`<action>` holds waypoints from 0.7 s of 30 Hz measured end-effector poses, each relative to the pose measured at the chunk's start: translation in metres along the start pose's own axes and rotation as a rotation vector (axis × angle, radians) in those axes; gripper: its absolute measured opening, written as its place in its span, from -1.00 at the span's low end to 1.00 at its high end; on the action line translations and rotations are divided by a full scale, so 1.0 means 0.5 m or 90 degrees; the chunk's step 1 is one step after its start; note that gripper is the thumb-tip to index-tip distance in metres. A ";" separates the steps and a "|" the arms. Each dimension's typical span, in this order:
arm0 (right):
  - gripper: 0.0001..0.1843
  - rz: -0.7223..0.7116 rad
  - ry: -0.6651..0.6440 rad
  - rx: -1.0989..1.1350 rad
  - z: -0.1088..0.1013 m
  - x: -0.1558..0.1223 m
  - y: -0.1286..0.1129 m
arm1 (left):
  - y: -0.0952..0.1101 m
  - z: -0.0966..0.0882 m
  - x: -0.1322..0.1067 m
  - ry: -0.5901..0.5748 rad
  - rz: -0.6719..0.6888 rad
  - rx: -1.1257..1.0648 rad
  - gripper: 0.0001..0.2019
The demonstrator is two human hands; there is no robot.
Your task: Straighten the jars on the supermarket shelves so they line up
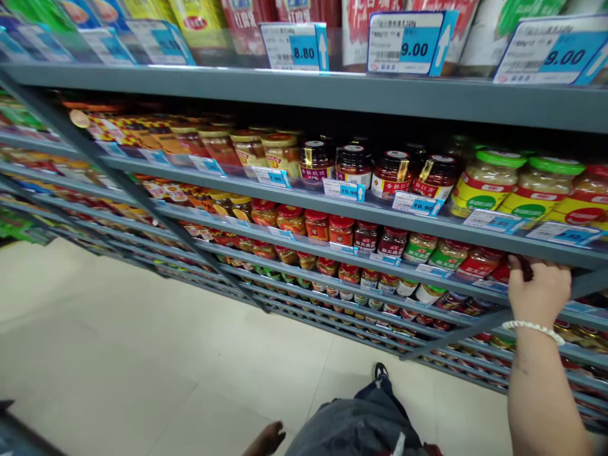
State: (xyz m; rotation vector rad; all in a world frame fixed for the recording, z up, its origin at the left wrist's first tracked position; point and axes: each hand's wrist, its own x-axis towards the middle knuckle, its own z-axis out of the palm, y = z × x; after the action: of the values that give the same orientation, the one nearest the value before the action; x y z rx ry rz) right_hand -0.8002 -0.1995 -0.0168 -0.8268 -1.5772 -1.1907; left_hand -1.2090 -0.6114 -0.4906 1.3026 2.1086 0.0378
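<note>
My right hand, with a white beaded band on the wrist, reaches into a middle shelf at the right. Its thumb and fingers close around a dark-lidded jar, mostly hidden by the hand and the shelf above. Just left of it stand red-labelled jars and green-labelled jars in the same row. Low in the view, beside my body, my left hand hangs over the floor. It holds nothing, and its fingers are slightly apart.
Grey shelving carries rows of jars, with green-lidded jars on the tier above. Price tags line the shelf edges, and bagged goods fill the top. A slanted grey brace crosses below my right hand. Pale tiles cover the floor.
</note>
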 end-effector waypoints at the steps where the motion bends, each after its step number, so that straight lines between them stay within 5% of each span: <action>1: -0.68 0.017 -0.002 0.005 -0.010 0.003 -0.013 | 0.021 -0.013 0.029 0.007 0.027 0.006 -0.65; 4: -0.68 0.108 0.054 0.086 -0.054 -0.014 -0.085 | 0.115 -0.079 0.128 0.044 0.107 0.025 -0.54; 5: -0.56 0.133 0.081 0.144 -0.068 -0.034 -0.117 | 0.159 -0.110 0.156 0.064 0.135 0.030 -0.53; 8: -0.71 0.189 0.157 0.257 -0.088 -0.131 -0.210 | 0.320 -0.230 0.198 0.192 0.287 0.044 -0.50; 11: -0.72 0.305 -0.057 0.306 -0.063 -0.229 -0.259 | 0.493 -0.367 0.174 0.429 0.578 0.143 -0.48; 15: -0.55 0.170 -0.306 0.243 0.008 -0.278 -0.234 | 0.666 -0.512 0.135 0.609 0.757 0.289 -0.55; 21: -0.45 0.054 -0.454 0.307 0.090 -0.291 -0.174 | 0.788 -0.600 0.178 0.628 0.640 0.303 -0.58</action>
State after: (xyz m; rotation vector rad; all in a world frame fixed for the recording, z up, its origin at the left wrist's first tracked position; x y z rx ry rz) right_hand -0.8467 -0.1777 -0.1843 -1.0318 -2.2498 -0.4099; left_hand -1.0851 -0.2501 -0.1631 2.9704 1.9132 0.7756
